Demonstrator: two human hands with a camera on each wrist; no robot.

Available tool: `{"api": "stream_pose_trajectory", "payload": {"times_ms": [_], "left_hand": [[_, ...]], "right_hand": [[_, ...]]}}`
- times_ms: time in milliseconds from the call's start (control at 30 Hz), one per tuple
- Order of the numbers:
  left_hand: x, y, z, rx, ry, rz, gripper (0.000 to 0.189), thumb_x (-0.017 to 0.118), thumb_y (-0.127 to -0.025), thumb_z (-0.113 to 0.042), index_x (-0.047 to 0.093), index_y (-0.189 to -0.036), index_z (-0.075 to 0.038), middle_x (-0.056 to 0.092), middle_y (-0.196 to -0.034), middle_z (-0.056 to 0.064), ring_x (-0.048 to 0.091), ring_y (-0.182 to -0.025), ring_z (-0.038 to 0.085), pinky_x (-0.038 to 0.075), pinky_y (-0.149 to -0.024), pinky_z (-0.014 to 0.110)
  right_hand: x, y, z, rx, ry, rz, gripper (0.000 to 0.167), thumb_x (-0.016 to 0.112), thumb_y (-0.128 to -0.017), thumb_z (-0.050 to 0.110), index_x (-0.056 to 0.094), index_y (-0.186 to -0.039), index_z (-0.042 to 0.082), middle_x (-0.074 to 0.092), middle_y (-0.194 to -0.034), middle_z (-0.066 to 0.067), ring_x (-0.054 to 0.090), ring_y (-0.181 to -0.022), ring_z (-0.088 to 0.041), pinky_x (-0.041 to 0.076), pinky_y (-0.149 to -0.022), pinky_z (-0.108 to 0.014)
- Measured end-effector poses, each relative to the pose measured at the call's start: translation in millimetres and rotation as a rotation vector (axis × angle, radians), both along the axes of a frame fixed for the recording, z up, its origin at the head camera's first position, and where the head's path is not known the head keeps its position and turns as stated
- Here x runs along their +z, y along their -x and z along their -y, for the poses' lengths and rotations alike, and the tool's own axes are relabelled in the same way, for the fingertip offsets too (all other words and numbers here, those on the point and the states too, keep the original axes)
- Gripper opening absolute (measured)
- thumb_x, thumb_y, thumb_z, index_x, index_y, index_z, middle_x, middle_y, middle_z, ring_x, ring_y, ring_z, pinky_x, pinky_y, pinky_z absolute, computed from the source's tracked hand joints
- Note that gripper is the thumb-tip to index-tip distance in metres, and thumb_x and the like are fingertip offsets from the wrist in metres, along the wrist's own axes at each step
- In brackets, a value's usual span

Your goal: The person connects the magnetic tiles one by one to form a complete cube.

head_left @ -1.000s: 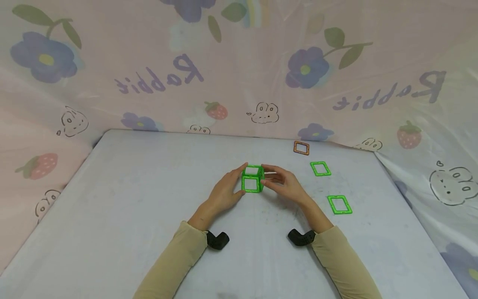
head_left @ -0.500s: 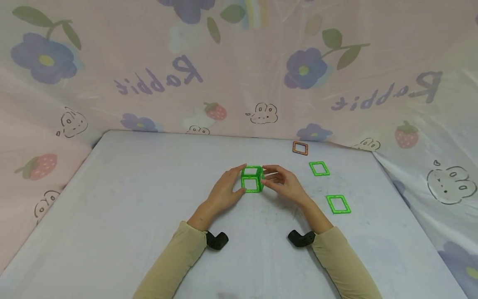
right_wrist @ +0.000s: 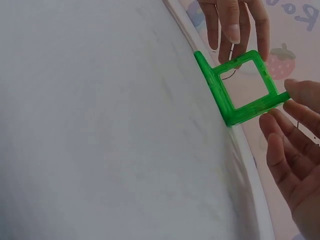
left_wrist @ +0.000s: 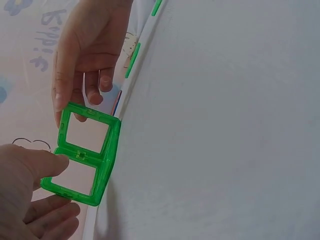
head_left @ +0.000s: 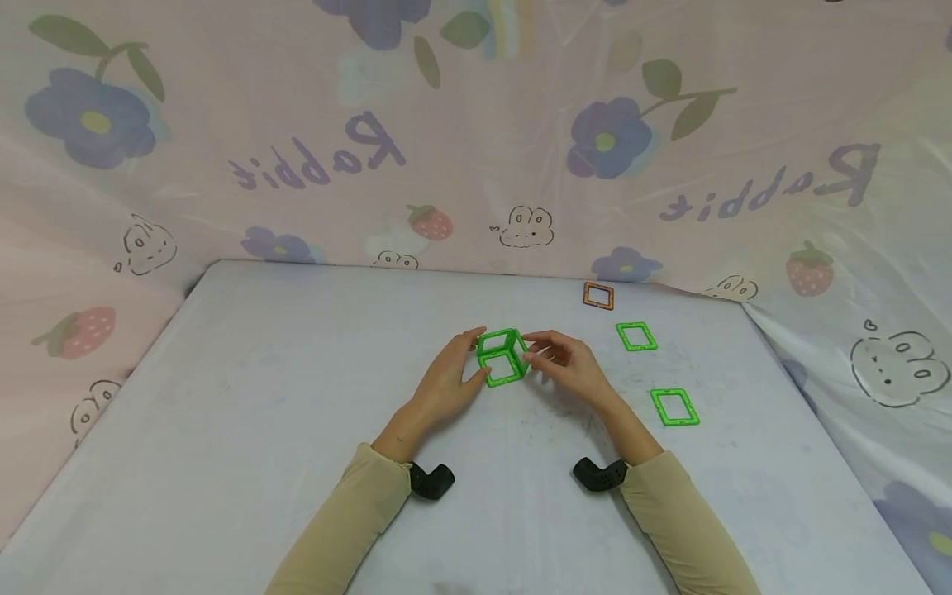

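Several green square magnetic tiles (head_left: 497, 352), open-centred frames, are joined edge to edge in an angled, box-like shape at mid-table. Its left side is in my left hand (head_left: 445, 378), with the thumb over one frame's edge. From the other side my right hand (head_left: 571, 368) pinches a tile at its edge between thumb and fingers. In the left wrist view two frames of the green tiles (left_wrist: 81, 154) meet at a shared edge. The right wrist view has one frame of the green tiles (right_wrist: 256, 107) facing the camera, with others edge-on.
Two loose green tiles, a farther one (head_left: 636, 336) and a nearer one (head_left: 675, 406), lie flat right of my right hand. An orange tile (head_left: 598, 296) lies near the back edge of the white table (head_left: 297, 347). A patterned curtain (head_left: 476, 124) hangs behind.
Over the last half second the joined green tiles have turned and tilted between my hands, with the near frame now slanted. Both hands have stayed nearly in place; the loose tiles lie as before.
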State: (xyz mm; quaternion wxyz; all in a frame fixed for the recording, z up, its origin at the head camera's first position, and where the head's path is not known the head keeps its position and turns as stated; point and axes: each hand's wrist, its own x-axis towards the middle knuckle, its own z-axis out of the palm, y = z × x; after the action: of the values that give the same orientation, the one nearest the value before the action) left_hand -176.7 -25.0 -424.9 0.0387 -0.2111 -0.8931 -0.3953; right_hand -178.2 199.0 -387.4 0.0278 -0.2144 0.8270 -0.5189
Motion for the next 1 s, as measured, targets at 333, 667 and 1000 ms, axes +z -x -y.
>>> {"api": "stream_pose_trajectory", "payload": {"times_ms": [333, 667, 1000], "left_hand": [[-0.8, -1.3, 1.1, -0.012, -0.034, -0.023, 0.058, 0.063, -0.093, -0.015, 0.038, -0.144, -0.005, 0.055, -0.122, 0.016, 0.054, -0.116, 0.029, 0.042, -0.101, 0.043], [-1.5, -1.6, 1.4, -0.026, -0.083, -0.044, 0.049, 0.057, -0.097, -0.016, 0.040, -0.141, 0.001, 0.055, -0.112, 0.015, 0.056, -0.103, 0.026, 0.047, -0.091, 0.041], [-1.9, -1.3, 1.5, -0.040, -0.100, -0.067, 0.047, 0.056, -0.097, -0.012, 0.042, -0.139, 0.004, 0.056, -0.107, 0.015, 0.058, -0.096, 0.025, 0.050, -0.086, 0.036]], "right_hand": [[-7.0, 3.6, -2.3, 0.001, 0.064, 0.026, 0.028, 0.057, -0.093, -0.003, 0.058, -0.120, -0.013, 0.062, -0.096, -0.034, 0.060, -0.076, -0.050, 0.054, -0.063, -0.048], [-36.0, 20.6, -11.0, -0.038, 0.083, 0.004, 0.028, 0.060, -0.094, 0.006, 0.061, -0.120, -0.005, 0.064, -0.103, -0.028, 0.069, -0.082, -0.034, 0.057, -0.070, -0.039], [-28.8, 17.4, -5.8, -0.046, 0.081, 0.047, 0.035, 0.063, -0.090, -0.001, 0.057, -0.124, -0.009, 0.060, -0.115, -0.030, 0.064, -0.095, -0.043, 0.054, -0.078, -0.048]]}}
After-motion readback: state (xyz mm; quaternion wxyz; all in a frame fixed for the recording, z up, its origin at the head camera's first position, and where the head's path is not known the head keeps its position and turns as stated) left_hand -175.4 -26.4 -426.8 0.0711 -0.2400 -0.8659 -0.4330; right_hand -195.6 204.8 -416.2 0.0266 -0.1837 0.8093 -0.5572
